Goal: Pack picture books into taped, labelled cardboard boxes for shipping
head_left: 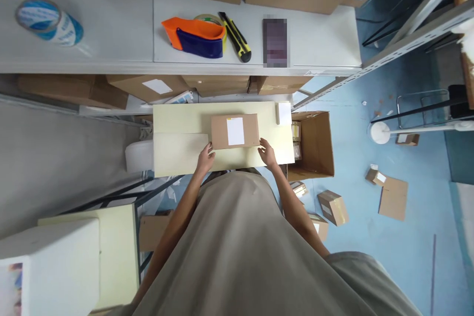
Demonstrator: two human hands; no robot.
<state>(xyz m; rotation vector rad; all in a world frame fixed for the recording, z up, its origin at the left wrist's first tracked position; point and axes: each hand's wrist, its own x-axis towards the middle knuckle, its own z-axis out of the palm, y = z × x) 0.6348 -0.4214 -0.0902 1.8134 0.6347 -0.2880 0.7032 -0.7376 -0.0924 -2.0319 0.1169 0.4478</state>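
A closed brown cardboard box [220, 132] with a white label [236, 131] lies on the pale yellow table [177, 155]. My left hand [206, 158] is at the box's near left corner, its fingertips at or just against the cardboard. By the near right corner is my right hand [267, 153], fingers apart and loosely bent, not wrapped round the box. Whether those fingertips touch it I cannot tell. A stack of small white papers or labels [284, 113] sits at the table's far right corner.
The shelf ahead holds an orange and blue tape dispenser [196, 37], a yellow utility knife [235, 37] and a blue-printed tape roll [50, 22]. Right of the table stands an open carton [316, 145] with small boxes inside. More boxes [333, 207] lie on the blue floor.
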